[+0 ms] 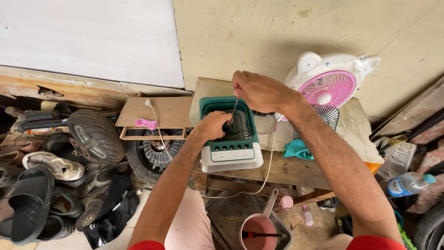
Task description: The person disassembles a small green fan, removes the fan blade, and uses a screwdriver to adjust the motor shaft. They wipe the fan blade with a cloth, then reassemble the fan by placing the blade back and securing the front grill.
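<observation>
A: What are the hands on?

B: Both are over a small green and white desktop air cooler (231,139) that lies on its back on the wooden worktop (296,169), with its green grille facing up. The left hand (213,126) rests on the grille, its grip closed around a dark knob or tool handle, though I cannot tell exactly which. The right hand (259,90) hovers just above the far edge of the cooler, its grip pinched together on a thin metal rod (233,110), perhaps a screwdriver shaft, that slants down toward the left hand.

A: And where does the cooler sit on that worktop?

B: Near its left end, against the beige wall (277,37). A white cable (267,171) hangs from the cooler's right side and loops down in front of the worktop.

A: What lies around the cooler?

B: To its right a teal cloth (296,150) lies on the worktop, and beyond that stand a loose black fan guard (330,115) and a white fan with a pink grille (329,85), leaning against the wall. To the cooler's left is a low wooden shelf (155,113) with a pink clip (146,123) on it. Under and left of that shelf lie a small tyre (95,134) and a wheel motor (155,150), then a heap of shoes and sandals (41,199). Below the cooler, on the floor, a pink pot (259,229) sits in a metal tray. Far to the right a plastic water bottle (407,184) lies on its side.
</observation>
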